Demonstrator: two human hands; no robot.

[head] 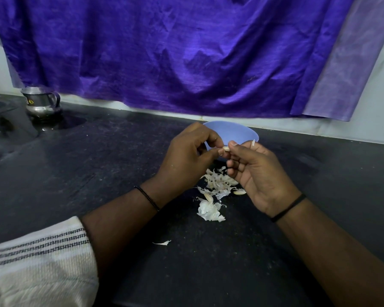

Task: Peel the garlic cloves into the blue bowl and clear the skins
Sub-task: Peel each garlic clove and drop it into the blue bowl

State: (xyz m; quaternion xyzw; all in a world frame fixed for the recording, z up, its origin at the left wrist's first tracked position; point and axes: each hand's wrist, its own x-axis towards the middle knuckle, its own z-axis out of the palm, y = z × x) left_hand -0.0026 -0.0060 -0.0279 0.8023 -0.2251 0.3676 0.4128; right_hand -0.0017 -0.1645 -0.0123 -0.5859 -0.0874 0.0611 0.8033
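Both hands pinch one garlic clove just in front of the blue bowl: the left hand holds one end, the right hand the other. It is better to strip the skin over the skin pile on the counter (not over the bowl), then drop only the bare clove in.

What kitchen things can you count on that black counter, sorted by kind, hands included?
Blue bowl: 1
Steel jug: 1
Garlic clove being peeled: 1
Heap of garlic skins: 1
Hands: 2, left hand and right hand
Total: 6
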